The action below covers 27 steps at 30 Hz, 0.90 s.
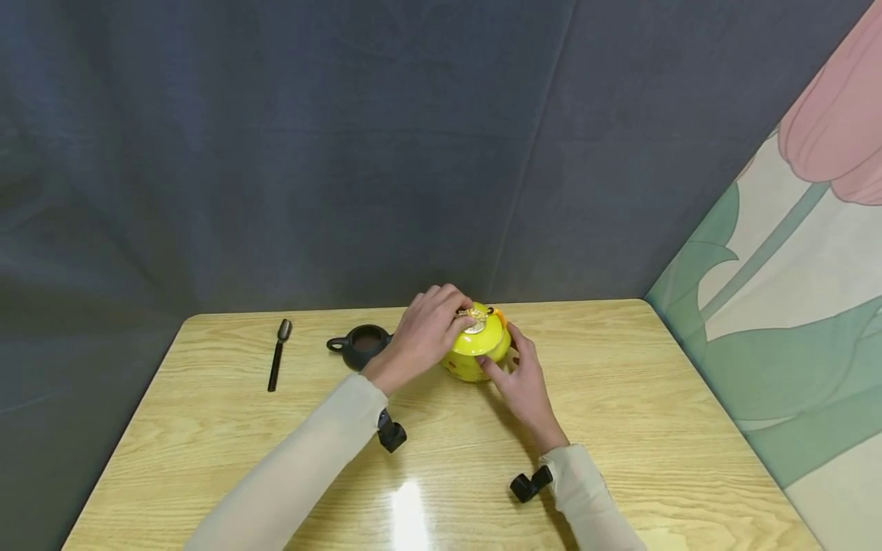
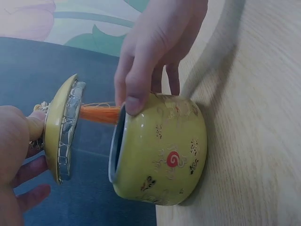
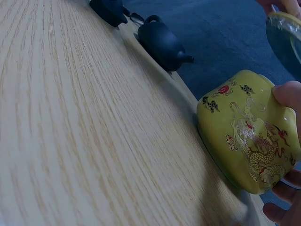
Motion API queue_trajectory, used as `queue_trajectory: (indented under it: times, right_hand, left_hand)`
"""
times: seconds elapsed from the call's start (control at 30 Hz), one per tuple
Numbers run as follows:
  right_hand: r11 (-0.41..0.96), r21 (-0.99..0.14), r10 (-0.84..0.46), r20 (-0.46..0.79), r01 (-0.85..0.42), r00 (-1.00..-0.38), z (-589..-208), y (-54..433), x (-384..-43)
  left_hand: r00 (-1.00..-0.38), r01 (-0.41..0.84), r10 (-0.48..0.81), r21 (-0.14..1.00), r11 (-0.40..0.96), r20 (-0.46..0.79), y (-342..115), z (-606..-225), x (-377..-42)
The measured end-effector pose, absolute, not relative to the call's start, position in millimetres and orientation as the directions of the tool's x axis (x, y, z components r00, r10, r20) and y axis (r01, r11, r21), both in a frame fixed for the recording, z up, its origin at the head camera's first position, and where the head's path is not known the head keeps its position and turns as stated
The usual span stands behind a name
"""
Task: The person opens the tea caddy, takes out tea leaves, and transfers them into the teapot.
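Observation:
A yellow ceramic jar (image 2: 164, 150) with a dragon pattern (image 3: 256, 146) stands upright on the table. My right hand (image 1: 520, 379) grips its side, the thumb near the rim. Just above the jar's mouth, my left hand (image 1: 430, 325) pinches the knob of the yellow lid (image 2: 59, 127). The left wrist view shows a gap between lid and jar, with a clear seal around the lid's inner edge. An orange tassel (image 2: 99, 114) hangs across that gap. The jar's inside is hidden.
Left of the jar stands a small black teapot (image 1: 358, 358) without a lid, its spout (image 3: 186, 58) towards the jar. A spoon (image 1: 277, 363) with a black handle lies farther left on the wooden table (image 1: 654, 428). A dark curtain (image 1: 386, 153) hangs behind the table.

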State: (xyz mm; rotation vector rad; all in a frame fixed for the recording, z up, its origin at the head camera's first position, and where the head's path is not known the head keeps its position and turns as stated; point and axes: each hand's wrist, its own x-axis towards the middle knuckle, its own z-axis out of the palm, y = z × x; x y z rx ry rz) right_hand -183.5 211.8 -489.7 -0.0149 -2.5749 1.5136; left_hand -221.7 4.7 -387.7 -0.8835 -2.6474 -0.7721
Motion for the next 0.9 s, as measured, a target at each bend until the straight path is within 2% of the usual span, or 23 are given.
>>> queue_trajectory:
  times: [0.53, 0.9]
  right_hand:
    - [0.469, -0.878, 0.080, 0.146, -0.092, -0.986, -492, 212, -186]
    - [0.459, -0.885, 0.089, 0.125, -0.070, -0.988, -492, 212, -185]
  left_hand:
    - [-0.746, 0.657, 0.498, 0.368, 0.658, 0.442, -22, -393, -176]
    - [-0.761, 0.644, 0.498, 0.388, 0.660, 0.417, -31, -417, -152]
